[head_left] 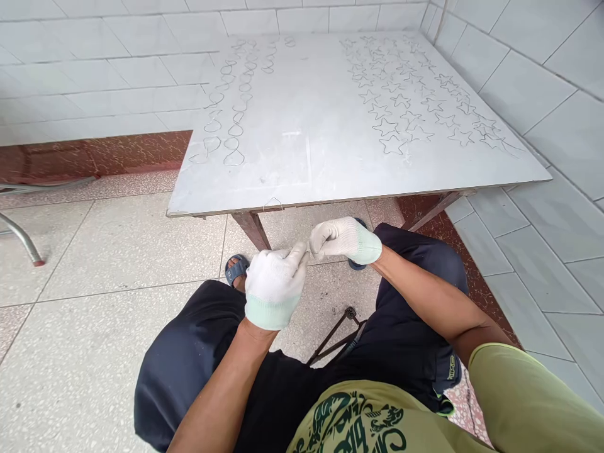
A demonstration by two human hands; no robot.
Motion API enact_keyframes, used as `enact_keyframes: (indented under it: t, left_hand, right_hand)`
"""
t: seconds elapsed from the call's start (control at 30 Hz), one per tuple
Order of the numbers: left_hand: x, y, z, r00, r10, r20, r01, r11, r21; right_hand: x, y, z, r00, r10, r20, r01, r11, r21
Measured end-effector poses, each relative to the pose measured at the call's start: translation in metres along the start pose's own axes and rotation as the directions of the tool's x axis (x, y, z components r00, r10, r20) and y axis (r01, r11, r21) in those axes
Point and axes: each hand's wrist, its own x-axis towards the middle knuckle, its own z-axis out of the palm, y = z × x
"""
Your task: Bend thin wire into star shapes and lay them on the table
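A thin bent wire [284,217] rises from my gloved fingers, its curved upper end level with the table's front edge. My left hand [277,277], in a white knit glove with a mint cuff, pinches the wire between thumb and fingers. Close beside it, fingertips almost meeting, my right hand [337,240] wears a matching glove and is closed at the wire's lower part. The exact grip between the fingertips is too small to make out. Both hands are above the floor, between my knees and the table.
The white table [330,179] stands ahead against tiled walls. Wire stars [394,146] lie in rows on its right side, and looped wire shapes [233,151] on its left. A metal chair leg [23,239] shows at far left. Between my legs is a dark folding stool frame [337,336].
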Motion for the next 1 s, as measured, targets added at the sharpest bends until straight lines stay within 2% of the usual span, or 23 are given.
enact_keyframes:
  t: [0.27,0.43,0.57,0.77,0.9,1.0]
  left_hand:
    - [0.004,-0.001,0.007,0.999,-0.017,0.049,0.016,1.0,0.02]
    - [-0.001,0.003,0.003,0.997,-0.077,0.009,0.077,0.996,0.039]
    - [-0.007,0.006,0.001,0.986,-0.16,-0.054,0.163,0.985,0.05]
    - [-0.011,0.012,0.006,0.953,-0.284,-0.107,0.292,0.955,0.06]
    - [-0.008,0.017,0.008,0.92,-0.381,-0.09,0.381,0.924,-0.025]
    - [-0.004,0.021,0.008,0.876,-0.479,-0.055,0.47,0.874,-0.125]
  right_hand:
    - [-0.002,0.002,0.002,0.998,0.042,-0.045,-0.042,0.999,-0.003]
    - [-0.003,-0.007,0.002,0.997,0.055,-0.047,-0.058,0.997,-0.06]
    - [-0.003,-0.011,0.004,0.997,0.04,-0.069,-0.051,0.985,-0.167]
    - [-0.004,-0.008,0.006,0.996,-0.012,-0.089,-0.01,0.97,-0.244]
    - [-0.003,0.002,0.009,0.991,-0.017,-0.13,-0.018,0.964,-0.266]
    - [-0.001,0.007,0.012,0.984,-0.025,-0.179,-0.025,0.961,-0.275]
